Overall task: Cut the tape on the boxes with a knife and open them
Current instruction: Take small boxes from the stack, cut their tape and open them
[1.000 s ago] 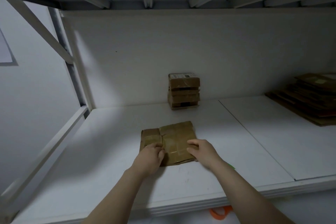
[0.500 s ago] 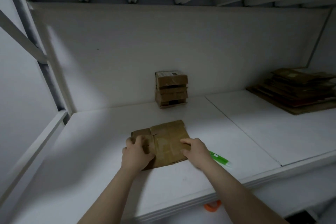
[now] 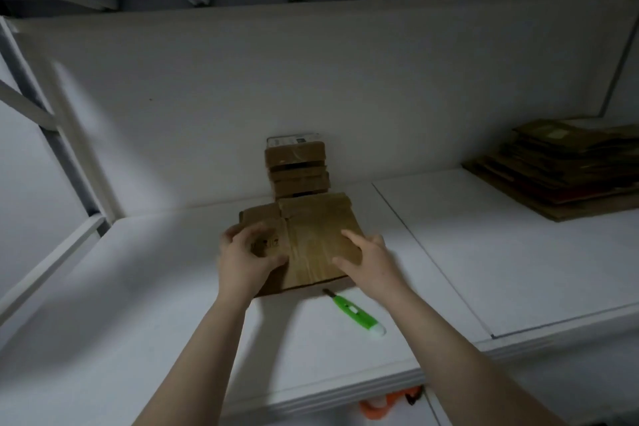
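The left hand (image 3: 243, 261) curls its fingers over the box (image 3: 311, 235), gripping its left flap; the right hand (image 3: 371, 261) lays straight fingers on the right edge; the knife (image 3: 352, 309) lies just nearer than those fingers, its tip apparently exposed; a blind reach risks a cut.

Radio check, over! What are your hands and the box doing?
Left hand grips box at left end. Right hand rests open on box. Knife lies loose by right wrist. Nothing blocking.

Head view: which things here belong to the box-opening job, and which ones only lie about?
Job: cardboard box, gripped by left hand, touched by right hand; green knife lying beside it; stack of small boxes behind it.
Lying about: pile of flattened cardboard at right; orange object under the shelf.
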